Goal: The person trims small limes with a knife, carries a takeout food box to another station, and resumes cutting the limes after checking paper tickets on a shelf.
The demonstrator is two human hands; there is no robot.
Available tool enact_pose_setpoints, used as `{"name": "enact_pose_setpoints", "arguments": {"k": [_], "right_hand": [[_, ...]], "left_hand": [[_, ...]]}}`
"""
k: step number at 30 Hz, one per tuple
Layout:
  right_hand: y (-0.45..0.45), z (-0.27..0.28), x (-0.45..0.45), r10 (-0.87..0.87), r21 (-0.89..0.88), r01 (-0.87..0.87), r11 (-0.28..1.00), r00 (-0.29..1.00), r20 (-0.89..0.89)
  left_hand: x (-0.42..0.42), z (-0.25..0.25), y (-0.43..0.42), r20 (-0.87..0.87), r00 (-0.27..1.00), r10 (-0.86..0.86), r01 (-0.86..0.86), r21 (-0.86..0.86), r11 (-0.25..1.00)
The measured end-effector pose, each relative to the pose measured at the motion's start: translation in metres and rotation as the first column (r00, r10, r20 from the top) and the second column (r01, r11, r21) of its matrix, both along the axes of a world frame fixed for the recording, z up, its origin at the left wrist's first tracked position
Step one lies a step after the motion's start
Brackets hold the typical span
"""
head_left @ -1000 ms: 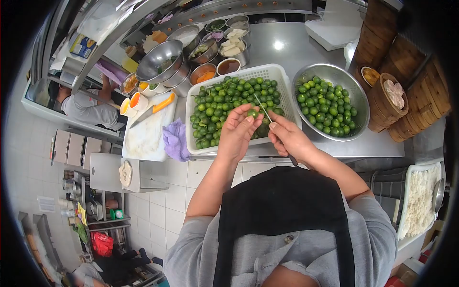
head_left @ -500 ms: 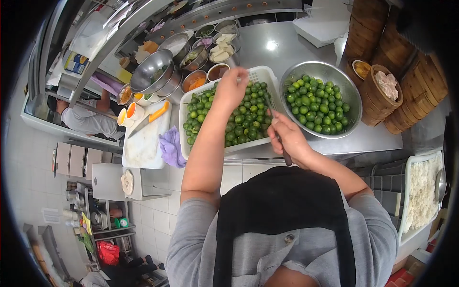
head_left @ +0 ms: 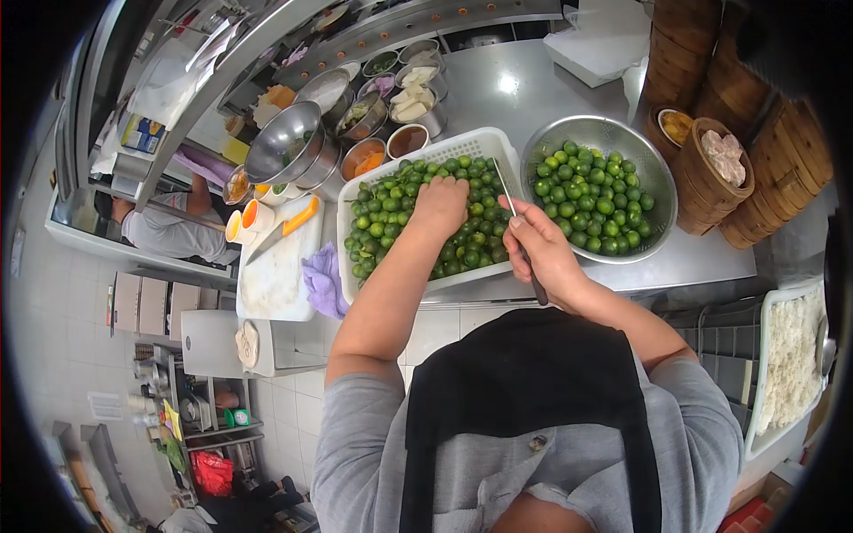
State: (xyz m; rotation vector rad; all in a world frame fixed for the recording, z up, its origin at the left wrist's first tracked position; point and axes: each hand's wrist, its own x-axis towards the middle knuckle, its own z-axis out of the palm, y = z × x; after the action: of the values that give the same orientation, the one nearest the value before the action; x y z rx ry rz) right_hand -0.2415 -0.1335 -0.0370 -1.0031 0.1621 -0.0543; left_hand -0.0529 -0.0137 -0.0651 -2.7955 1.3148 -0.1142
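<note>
**Our left hand reaches among green limes while our right holds a small knife**

In the head view, we look down at a steel table [head_left: 498,82]. A white plastic basket [head_left: 491,142] full of green limes [head_left: 382,216] sits in front of us. Our left hand [head_left: 442,206] is over the middle of the basket, back upward. Its fingers bend down among the fruit; the fingertips are hidden, so we cannot tell whether they pinch a lime.

Our right hand [head_left: 544,249] is at the basket's right edge, thumb and fingers closed around a small knife [head_left: 506,190]. The thin blade points away from us, over the basket's right side; the dark handle slants back toward our black apron [head_left: 524,382].

Just right of the basket, a round metal colander [head_left: 659,162] holds more limes. Bamboo steamers [head_left: 708,202] stand beyond it. To the left lie a purple cloth [head_left: 325,280] and a white cutting board [head_left: 277,289] bearing an orange-handled knife [head_left: 300,216].
</note>
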Motion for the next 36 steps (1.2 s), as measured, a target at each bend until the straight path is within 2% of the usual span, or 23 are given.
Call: {"name": "enact_pose_setpoints", "arguments": {"k": [3,5,6,7,8,9,10,12,13,16,22,29,31,34,35,36], "right_hand": [[0.003,-0.001,0.002,0.005,0.008,-0.005,1.000,1.000,0.011],[0.004,0.001,0.004,0.007,0.019,-0.007,1.000,1.000,0.022],[0.004,0.002,0.003,-0.005,0.019,0.004,1.000,0.999,0.036],[0.004,0.002,0.002,-0.018,0.021,0.017,1.000,0.999,0.046],[0.003,0.001,0.002,-0.023,0.026,0.021,0.999,0.999,0.046],[0.003,0.000,0.002,-0.027,0.019,0.026,0.999,0.998,0.058],[0.003,-0.001,0.004,-0.028,0.011,0.027,1.000,0.997,0.070],[0.006,0.001,0.004,-0.001,-0.034,0.004,0.999,0.998,0.070],[0.008,0.001,0.004,0.020,-0.082,-0.015,0.997,0.998,0.064],[0.012,0.001,0.004,0.064,-0.133,-0.051,0.990,0.993,0.097],[0.023,0.001,0.003,0.147,-0.252,-0.113,0.961,0.982,0.119],[0.022,-0.002,0.000,0.153,-0.326,-0.094,0.941,0.975,0.162],[0.020,-0.003,0.000,0.175,-0.346,-0.084,0.935,0.954,0.242],[0.020,-0.007,-0.001,0.180,-0.372,-0.074,0.925,0.948,0.261],[0.019,-0.007,-0.001,0.182,-0.371,-0.076,0.925,0.948,0.260],[0.017,-0.006,0.000,0.174,-0.290,-0.115,0.950,0.967,0.187]], "left_hand": [[0.002,0.002,0.000,0.048,0.997,-0.057,0.058,-0.024,0.998],[0.008,0.006,0.003,-0.128,0.990,-0.051,0.017,-0.252,0.968],[0.000,0.025,0.003,-0.399,0.917,0.014,-0.162,-0.339,0.927],[-0.004,0.030,0.009,-0.397,0.918,0.010,-0.155,-0.334,0.930],[-0.007,0.034,0.018,-0.727,0.663,-0.178,-0.409,-0.551,0.728],[-0.013,0.036,0.024,-0.820,0.327,-0.469,-0.701,-0.544,0.461],[-0.021,0.037,0.029,-0.821,0.330,-0.466,-0.701,-0.544,0.461],[-0.039,0.040,0.038,-0.681,-0.014,-0.732,-0.795,-0.437,0.421],[-0.048,0.043,0.038,-0.657,-0.064,-0.751,-0.822,-0.392,0.413],[-0.060,0.030,0.042,-0.609,-0.070,-0.790,-0.831,-0.402,0.383],[-0.074,0.023,0.042,-0.580,0.035,-0.814,-0.843,-0.454,0.287],[-0.084,0.031,0.048,-0.647,0.118,-0.753,-0.800,-0.511,0.314],[-0.083,0.036,0.053,-0.699,0.150,-0.700,-0.751,-0.540,0.379],[-0.081,0.035,0.058,-0.690,0.179,-0.702,-0.685,-0.600,0.414],[-0.083,0.036,0.059,-0.690,0.180,-0.701,-0.686,-0.599,0.413],[-0.086,0.039,0.060,-0.709,0.164,-0.686,-0.699,-0.574,0.426]]}}
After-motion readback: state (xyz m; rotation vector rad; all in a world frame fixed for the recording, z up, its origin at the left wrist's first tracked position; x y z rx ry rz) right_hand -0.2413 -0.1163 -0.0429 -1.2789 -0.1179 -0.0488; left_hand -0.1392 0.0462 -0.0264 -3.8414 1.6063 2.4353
